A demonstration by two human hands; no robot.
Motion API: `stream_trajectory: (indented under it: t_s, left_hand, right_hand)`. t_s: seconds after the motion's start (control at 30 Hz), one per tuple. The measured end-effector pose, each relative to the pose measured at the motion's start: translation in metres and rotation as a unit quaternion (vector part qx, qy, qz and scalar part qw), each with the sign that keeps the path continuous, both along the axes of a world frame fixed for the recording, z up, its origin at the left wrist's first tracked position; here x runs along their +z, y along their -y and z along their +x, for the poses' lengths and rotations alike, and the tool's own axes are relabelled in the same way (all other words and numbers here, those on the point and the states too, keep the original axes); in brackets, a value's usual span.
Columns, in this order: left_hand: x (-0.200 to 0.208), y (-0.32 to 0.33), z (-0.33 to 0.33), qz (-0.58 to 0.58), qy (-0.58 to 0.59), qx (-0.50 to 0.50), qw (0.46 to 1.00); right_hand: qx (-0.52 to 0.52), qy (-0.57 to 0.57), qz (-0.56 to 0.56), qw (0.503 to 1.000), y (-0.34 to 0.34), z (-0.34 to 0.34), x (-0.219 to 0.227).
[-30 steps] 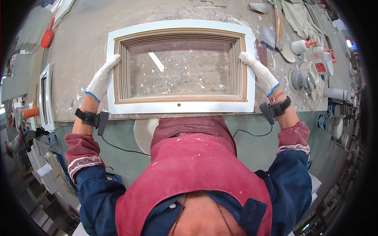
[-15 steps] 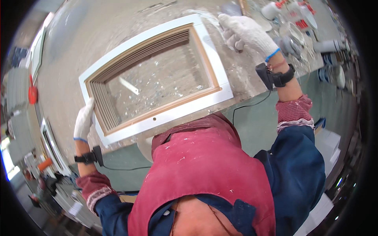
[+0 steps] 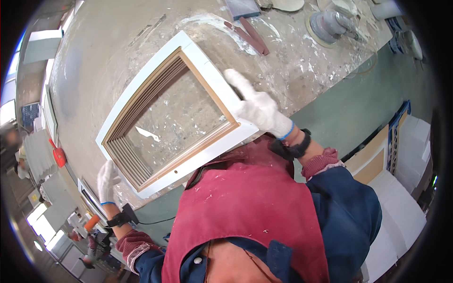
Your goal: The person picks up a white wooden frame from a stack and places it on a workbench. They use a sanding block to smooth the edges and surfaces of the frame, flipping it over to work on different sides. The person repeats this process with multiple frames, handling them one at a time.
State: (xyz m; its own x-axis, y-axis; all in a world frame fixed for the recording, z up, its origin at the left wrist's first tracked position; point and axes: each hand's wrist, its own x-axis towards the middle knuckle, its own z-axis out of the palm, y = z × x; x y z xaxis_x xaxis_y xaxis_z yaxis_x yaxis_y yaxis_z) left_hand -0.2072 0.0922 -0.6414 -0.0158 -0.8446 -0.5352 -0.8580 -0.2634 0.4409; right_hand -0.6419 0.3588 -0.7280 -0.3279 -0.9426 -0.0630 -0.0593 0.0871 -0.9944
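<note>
A white rectangular frame [image 3: 203,59] with a brown inner edge and ridged inner sides lies slanted on the worktable [image 3: 104,61], its near edge close to my apron. My left hand [image 3: 107,181], in a white knit glove, curls at the frame's lower left side. My right hand [image 3: 262,108], gloved likewise, is at the right end near the lower right corner. Its thumb rests on the frame's face, while the fingers reach along the outer edge. Through the opening a pale pointed strip [image 3: 147,133] shows on the tabletop.
Beyond my right hand lie dark red strips [image 3: 250,37], a blue-grey block [image 3: 242,7] and a round-padded sander [image 3: 328,26]. White smears mark the tabletop. A red-handled tool [image 3: 57,154] is at the far left. Pale boards [image 3: 396,212] stand to the right.
My right hand has come left and down from beside the frame onto its right end. The frame sits more steeply slanted in view. My left hand stays at its left side.
</note>
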Motion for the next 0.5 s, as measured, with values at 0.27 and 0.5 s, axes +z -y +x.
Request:
stream_trajectory:
  t_s: [0.27,0.5]
  left_hand:
    - [-0.051,-0.019,0.024,0.064,-0.274,0.177,0.943]
    - [-0.059,-0.011,0.072,0.091,-0.316,0.238,0.914]
  right_hand:
    - [0.051,-0.086,-0.027,0.995,0.008,-0.003,-0.002]
    - [0.089,-0.258,0.089,0.958,0.026,0.013,0.025]
